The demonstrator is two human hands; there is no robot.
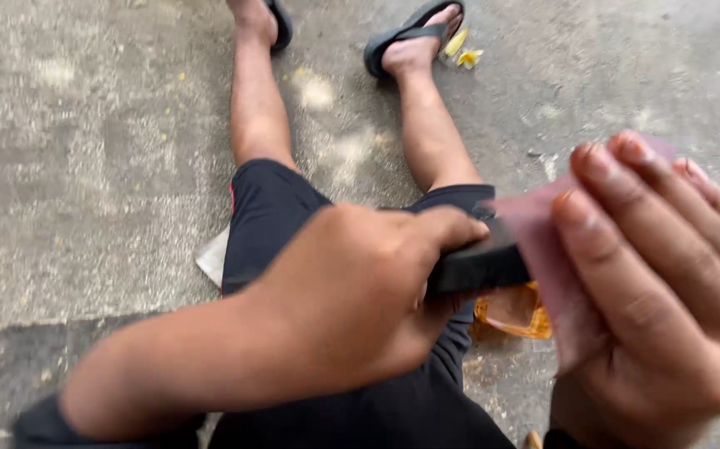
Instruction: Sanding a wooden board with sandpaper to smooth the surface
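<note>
Between my knees, at about four o'clock from my lap, an amber, glossy plastic wrapper (516, 311) lies on the rough grey concrete floor (85, 166). My left hand (351, 299) is curled tight around a dark, smooth, flattish object (480, 264), thumb pressed on top. My right hand (659, 291), at three o'clock, pinches a thin pink sheet (543, 241) behind bent fingers, touching the dark object's end.
</note>
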